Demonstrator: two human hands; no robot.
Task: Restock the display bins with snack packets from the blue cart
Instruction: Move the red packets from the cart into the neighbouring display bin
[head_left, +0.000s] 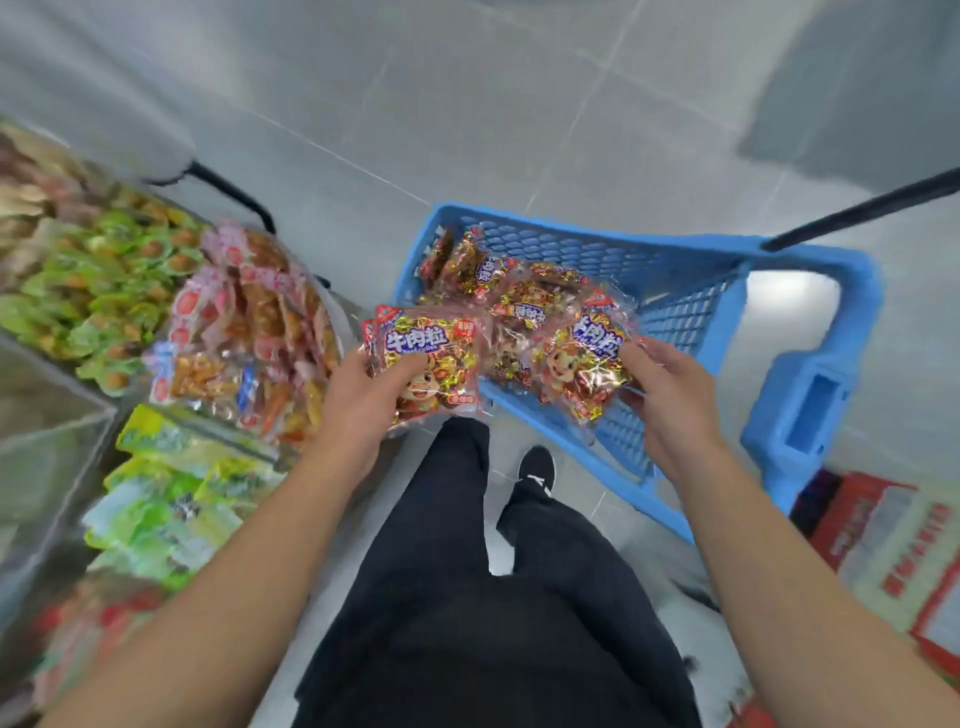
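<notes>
While the person stands on the grey tiled floor (519, 104), the blue cart (810, 395), a rigid plastic basket with perforated walls, sits just ahead, with the display bins (218, 332) heaped along the left. Crinkly, glossy snack packets (519, 306) lie piled against the cart's far-left corner. The left hand (363, 400) grips one packet (431, 358) over the cart's near-left rim; the right hand (670, 395) pinches another (587, 364) above its near wall. They look light, soft and slippery; the flat sealed edges seem the safest hold.

bare forearms (249, 571), black trousers (498, 597), black shoe (537, 467) with white marking.
</notes>
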